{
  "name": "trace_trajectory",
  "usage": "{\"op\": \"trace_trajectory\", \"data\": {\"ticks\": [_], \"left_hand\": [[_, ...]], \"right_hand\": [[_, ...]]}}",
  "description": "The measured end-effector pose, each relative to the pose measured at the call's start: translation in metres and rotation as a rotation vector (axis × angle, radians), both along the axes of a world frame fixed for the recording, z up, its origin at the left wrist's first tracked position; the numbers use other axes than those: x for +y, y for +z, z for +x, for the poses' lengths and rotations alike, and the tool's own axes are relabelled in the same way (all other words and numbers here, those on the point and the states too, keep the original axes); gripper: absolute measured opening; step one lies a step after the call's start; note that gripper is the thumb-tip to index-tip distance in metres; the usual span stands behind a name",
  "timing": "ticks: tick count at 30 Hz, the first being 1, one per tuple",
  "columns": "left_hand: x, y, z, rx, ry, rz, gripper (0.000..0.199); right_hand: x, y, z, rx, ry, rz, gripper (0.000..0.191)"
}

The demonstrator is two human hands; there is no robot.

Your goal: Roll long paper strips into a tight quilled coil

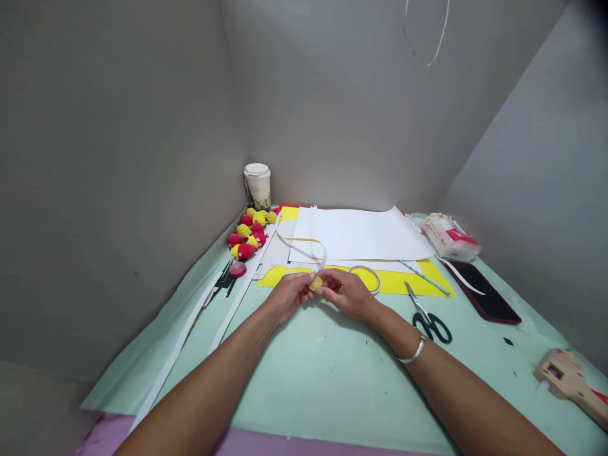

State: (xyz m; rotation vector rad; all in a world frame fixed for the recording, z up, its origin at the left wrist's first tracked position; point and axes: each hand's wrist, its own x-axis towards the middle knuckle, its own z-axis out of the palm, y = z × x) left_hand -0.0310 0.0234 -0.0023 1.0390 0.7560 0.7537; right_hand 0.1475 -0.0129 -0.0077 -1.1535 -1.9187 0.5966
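Note:
Near the middle of the table, my left hand [291, 294] and my right hand [349, 292] meet with fingers closed around a small round yellow piece [316, 284]. A narrow pale strip [323, 254] rises from between the hands and loops back to the left over the white paper [356, 234]. Just behind my right hand lies a ring of pale strip [377, 278] on a yellow sheet [399, 282]. Black-handled scissors [427, 320] rest open to the right of my right hand.
Red and yellow small rolled pieces [247, 237] are heaped at the left, before a lidded cup [258, 185]. Long white strips [237, 301] run down the left side. A phone [484, 294], a tissue pack [450, 237] and a glue gun [567, 377] lie at the right.

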Motion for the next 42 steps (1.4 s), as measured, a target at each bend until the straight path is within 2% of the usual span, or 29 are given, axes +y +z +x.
{"op": "trace_trajectory", "data": {"ticks": [6,10,13,19,24,31,42], "left_hand": [[-0.001,-0.002,0.003,0.018,0.114,0.094,0.027],[-0.002,0.001,0.002,0.040,0.128,0.099,0.028],[-0.001,0.001,0.000,0.025,0.107,0.079,0.027],[0.001,0.001,-0.002,0.008,0.097,0.042,0.028],[-0.001,0.002,0.000,-0.022,0.097,0.018,0.028],[-0.004,0.002,0.004,-0.021,0.125,0.017,0.029],[-0.002,-0.005,0.005,0.051,0.153,0.084,0.031]], "right_hand": [[0.004,-0.006,-0.006,0.145,-0.037,-0.111,0.033],[0.013,-0.009,-0.005,0.319,-0.098,-0.259,0.037],[0.017,-0.009,-0.002,0.343,-0.094,-0.315,0.037],[0.012,-0.008,-0.006,0.225,-0.048,-0.253,0.037],[0.008,-0.008,-0.010,0.258,-0.068,-0.256,0.047],[0.005,-0.009,-0.015,0.178,-0.084,-0.226,0.038],[0.006,-0.005,-0.014,0.310,-0.036,-0.273,0.031]]}}
